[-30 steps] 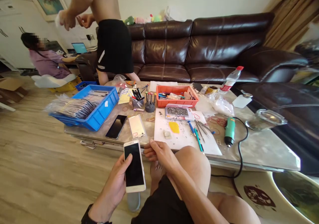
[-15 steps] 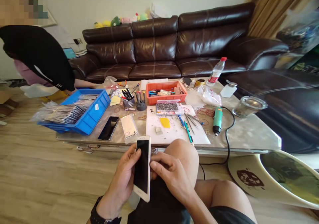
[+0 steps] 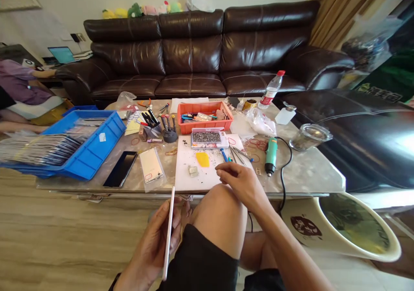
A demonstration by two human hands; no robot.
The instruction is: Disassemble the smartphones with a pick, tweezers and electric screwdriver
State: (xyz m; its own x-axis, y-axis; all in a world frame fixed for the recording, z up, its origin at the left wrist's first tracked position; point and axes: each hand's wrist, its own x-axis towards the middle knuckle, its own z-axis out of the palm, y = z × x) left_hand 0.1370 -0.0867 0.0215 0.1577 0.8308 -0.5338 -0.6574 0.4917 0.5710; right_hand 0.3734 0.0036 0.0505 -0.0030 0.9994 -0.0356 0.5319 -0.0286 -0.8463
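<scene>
My left hand (image 3: 158, 235) is wrapped round a white smartphone (image 3: 168, 235), held upright and turned edge-on to me. My right hand (image 3: 241, 183) is above the front edge of a white work mat (image 3: 211, 183), over my knee, with its fingers curled together; whatever may be between them is hidden. Just beyond it lie tweezers (image 3: 238, 156) and a blue-handled screwdriver (image 3: 224, 154). On the mat, left of this hand, are a yellow plastic piece (image 3: 202, 159) and a small pale block (image 3: 193, 171). A clear box of tiny screws (image 3: 207, 137) stands behind them.
Left on the table are a blue bin (image 3: 97, 146) of bagged flat parts, a black phone (image 3: 120, 169) and a bagged white phone (image 3: 151, 165). Behind stands an orange tray (image 3: 205, 127). Rightward are a green corded tool (image 3: 271, 155), a bottle (image 3: 271, 90) and a glass jar (image 3: 310, 137).
My right hand has left the phone's side and moved up and right over the mat. My left hand has turned the phone edge-on. The view has shifted; the person at left has moved away.
</scene>
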